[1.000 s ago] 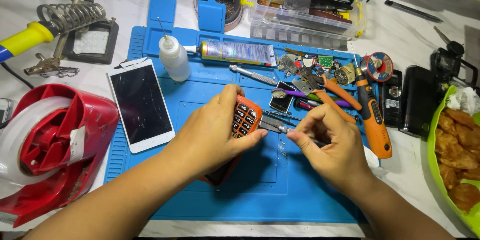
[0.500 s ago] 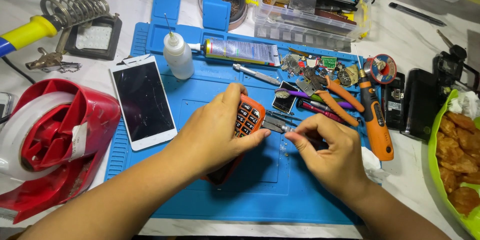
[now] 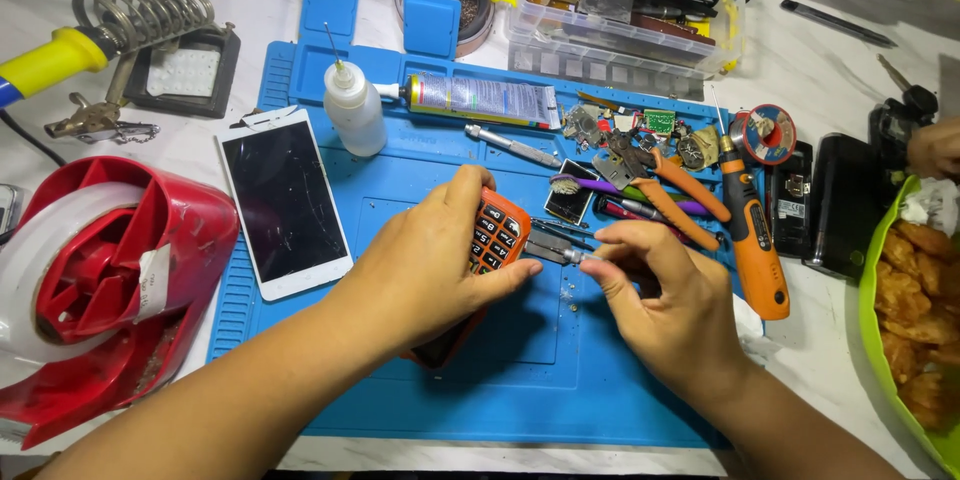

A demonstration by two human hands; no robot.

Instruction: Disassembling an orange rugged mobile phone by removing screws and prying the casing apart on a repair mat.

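In the head view, our left hand (image 3: pixel 425 265) was wrapped around the orange phone (image 3: pixel 492 237), tilting it up off the blue mat (image 3: pixel 520 380) near the mat's middle, thumb under its top end. Our right hand (image 3: pixel 668 305) was pinched shut on a thin tool (image 3: pixel 556 251) whose tip met the phone's upper edge; we judged the step to be working at that edge, and the next move called for a steady phone and fine pressure at the tip. Room was tight above, where pliers (image 3: pixel 680 195), an orange driver (image 3: pixel 752 240) and small parts (image 3: pixel 620 135) crowded. The mat below the hands lay open; a white phone (image 3: pixel 283 200) lay to the left, well apart.
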